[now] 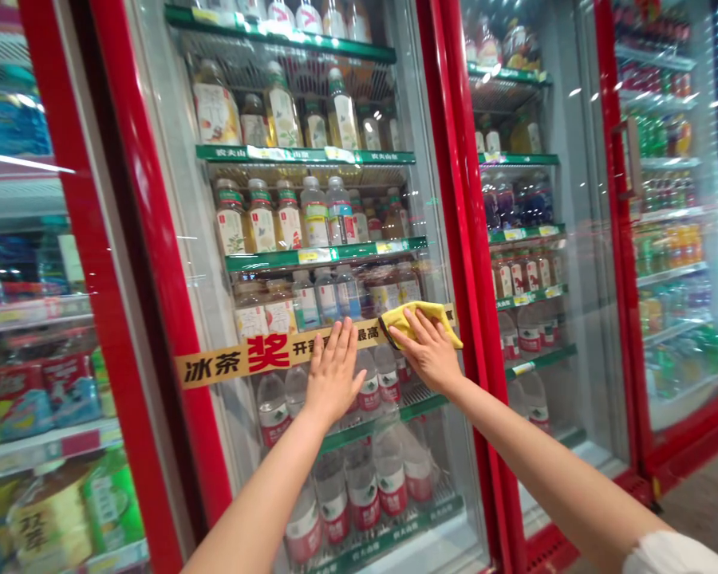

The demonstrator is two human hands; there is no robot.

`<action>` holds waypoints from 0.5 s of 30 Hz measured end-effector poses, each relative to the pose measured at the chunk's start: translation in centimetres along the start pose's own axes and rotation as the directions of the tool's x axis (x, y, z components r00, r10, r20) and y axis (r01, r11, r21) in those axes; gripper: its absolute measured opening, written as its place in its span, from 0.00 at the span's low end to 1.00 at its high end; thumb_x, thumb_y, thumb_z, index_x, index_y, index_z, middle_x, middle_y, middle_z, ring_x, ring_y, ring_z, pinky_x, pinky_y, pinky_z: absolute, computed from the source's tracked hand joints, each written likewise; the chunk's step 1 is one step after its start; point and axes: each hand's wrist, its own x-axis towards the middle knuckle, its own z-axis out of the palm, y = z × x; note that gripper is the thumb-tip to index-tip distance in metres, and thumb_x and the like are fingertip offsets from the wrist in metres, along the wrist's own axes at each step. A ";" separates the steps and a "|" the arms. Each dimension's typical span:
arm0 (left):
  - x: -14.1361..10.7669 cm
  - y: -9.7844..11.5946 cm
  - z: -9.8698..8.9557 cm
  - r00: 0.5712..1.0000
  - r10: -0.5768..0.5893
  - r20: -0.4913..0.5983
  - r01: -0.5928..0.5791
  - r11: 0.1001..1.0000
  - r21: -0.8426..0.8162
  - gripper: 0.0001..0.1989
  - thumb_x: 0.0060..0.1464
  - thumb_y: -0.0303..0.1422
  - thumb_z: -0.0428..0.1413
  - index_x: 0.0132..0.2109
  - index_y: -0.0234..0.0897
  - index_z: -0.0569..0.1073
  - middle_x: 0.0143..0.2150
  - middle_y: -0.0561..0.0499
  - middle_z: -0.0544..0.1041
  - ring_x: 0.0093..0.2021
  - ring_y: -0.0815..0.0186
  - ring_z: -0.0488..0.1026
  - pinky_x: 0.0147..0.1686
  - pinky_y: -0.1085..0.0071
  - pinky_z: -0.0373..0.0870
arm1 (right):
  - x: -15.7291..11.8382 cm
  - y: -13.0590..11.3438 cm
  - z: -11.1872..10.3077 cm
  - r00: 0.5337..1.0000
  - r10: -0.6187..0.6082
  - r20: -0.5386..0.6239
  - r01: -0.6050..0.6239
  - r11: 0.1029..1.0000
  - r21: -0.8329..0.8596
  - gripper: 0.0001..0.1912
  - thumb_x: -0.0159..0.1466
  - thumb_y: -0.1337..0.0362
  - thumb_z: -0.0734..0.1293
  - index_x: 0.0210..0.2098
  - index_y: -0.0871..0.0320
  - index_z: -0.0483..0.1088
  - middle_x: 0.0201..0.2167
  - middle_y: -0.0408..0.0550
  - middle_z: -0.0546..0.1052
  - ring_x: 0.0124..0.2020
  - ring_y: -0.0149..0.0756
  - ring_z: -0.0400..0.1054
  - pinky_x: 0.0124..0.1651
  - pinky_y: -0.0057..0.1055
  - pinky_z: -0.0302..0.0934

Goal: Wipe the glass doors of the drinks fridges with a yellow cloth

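Two o'clock from the left hand (333, 379), the folded yellow cloth (450, 329) lies beneath the nearer right hand (428, 347), whose outstretched fingers press it to the clear glass door (455, 462). The left hand, flat, nothing visibly held, partly covers the long yellow printed strip (209, 365) running nine to three o'clock.

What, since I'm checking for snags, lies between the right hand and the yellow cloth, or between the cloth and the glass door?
Nothing visible blocks: the right hand lies on the yellow cloth, against the glass door. Only the printed strip runs behind the cloth; the left hand is apart, farther left.
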 end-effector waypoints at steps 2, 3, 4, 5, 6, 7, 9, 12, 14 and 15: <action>-1.0 -1.1 -0.5 1.000 0.002 0.010 -0.002 1.000 0.015 0.49 0.64 0.45 0.54 0.76 0.34 0.30 0.78 0.41 0.43 0.78 0.54 0.37 0.75 0.47 0.28 | -0.6 1.1 -0.2 1.000 0.015 -0.002 -0.015 1.000 -0.020 0.26 0.72 0.61 0.62 0.69 0.36 0.62 0.75 0.43 0.56 0.75 0.47 0.50 0.71 0.53 0.48; -1.4 -1.7 -0.8 1.000 0.005 0.014 -0.006 1.000 0.022 0.49 0.64 0.46 0.54 0.76 0.35 0.30 0.78 0.41 0.44 0.78 0.54 0.37 0.75 0.46 0.26 | -0.3 1.4 -0.2 0.998 0.066 -0.019 -0.066 0.997 -0.027 0.27 0.72 0.61 0.61 0.69 0.37 0.62 0.75 0.44 0.56 0.75 0.47 0.50 0.71 0.54 0.48; -1.7 -2.3 -1.1 1.000 0.007 0.017 -0.008 1.000 0.029 0.50 0.65 0.46 0.54 0.76 0.36 0.29 0.78 0.41 0.44 0.78 0.53 0.37 0.74 0.45 0.25 | 0.5 1.4 -0.1 0.991 0.129 -0.043 -0.131 0.991 -0.028 0.27 0.73 0.61 0.61 0.70 0.39 0.60 0.75 0.45 0.55 0.75 0.49 0.49 0.71 0.55 0.48; -2.0 -2.8 -1.4 1.000 0.004 0.016 -0.004 0.999 0.036 0.50 0.65 0.47 0.54 0.76 0.36 0.29 0.78 0.41 0.44 0.78 0.53 0.37 0.74 0.44 0.24 | 1.4 1.0 0.0 0.980 0.188 -0.068 -0.189 0.982 -0.022 0.28 0.73 0.60 0.60 0.71 0.42 0.58 0.76 0.47 0.54 0.75 0.51 0.47 0.70 0.57 0.48; -2.2 -3.3 -1.7 1.000 -0.005 0.012 0.004 0.999 0.043 0.50 0.65 0.48 0.54 0.76 0.36 0.29 0.78 0.41 0.44 0.78 0.53 0.36 0.74 0.43 0.24 | 2.5 0.3 0.1 0.970 0.227 -0.090 -0.229 0.973 -0.010 0.30 0.73 0.59 0.60 0.73 0.44 0.56 0.76 0.49 0.52 0.76 0.52 0.45 0.70 0.60 0.48; -2.3 -3.7 -2.0 1.000 -0.017 0.006 0.017 0.999 0.049 0.50 0.64 0.48 0.54 0.76 0.37 0.29 0.78 0.41 0.44 0.78 0.53 0.36 0.74 0.43 0.24 | 3.3 -0.8 0.2 0.965 0.241 -0.105 -0.242 0.970 0.003 0.31 0.73 0.59 0.60 0.73 0.45 0.54 0.76 0.50 0.51 0.76 0.54 0.43 0.69 0.61 0.48; -2.5 -4.3 -2.4 0.999 -0.047 -0.004 0.047 0.997 0.058 0.50 0.64 0.49 0.54 0.76 0.37 0.29 0.78 0.41 0.43 0.78 0.53 0.35 0.74 0.42 0.25 | 3.9 -2.9 0.4 0.976 0.185 -0.110 -0.184 0.983 0.020 0.31 0.73 0.57 0.60 0.73 0.44 0.54 0.77 0.50 0.51 0.76 0.55 0.43 0.70 0.62 0.46; -3.1 -4.8 -2.9 0.997 -0.071 -0.002 0.071 0.995 0.074 0.50 0.64 0.49 0.54 0.77 0.37 0.32 0.78 0.40 0.42 0.78 0.54 0.33 0.74 0.43 0.24 | 1.8 -4.2 0.5 0.998 -0.035 -0.042 0.036 0.999 0.023 0.28 0.73 0.60 0.61 0.71 0.37 0.59 0.75 0.44 0.55 0.75 0.50 0.47 0.72 0.58 0.42; -3.8 -5.3 -3.2 0.998 -0.066 0.009 0.065 0.994 0.084 0.50 0.64 0.48 0.55 0.77 0.36 0.33 0.78 0.40 0.43 0.78 0.54 0.33 0.74 0.44 0.24 | -0.1 -3.3 0.3 0.989 -0.145 0.007 0.144 0.989 0.029 0.27 0.72 0.62 0.62 0.69 0.35 0.61 0.74 0.41 0.58 0.74 0.47 0.51 0.73 0.54 0.41; -4.1 -5.6 -3.3 0.998 -0.060 0.016 0.059 0.994 0.090 0.50 0.63 0.48 0.55 0.77 0.36 0.33 0.78 0.40 0.43 0.78 0.55 0.33 0.74 0.44 0.24 | -0.5 -2.6 0.2 0.990 -0.143 0.008 0.143 0.989 0.025 0.27 0.72 0.62 0.62 0.69 0.35 0.62 0.73 0.41 0.59 0.73 0.47 0.52 0.73 0.53 0.41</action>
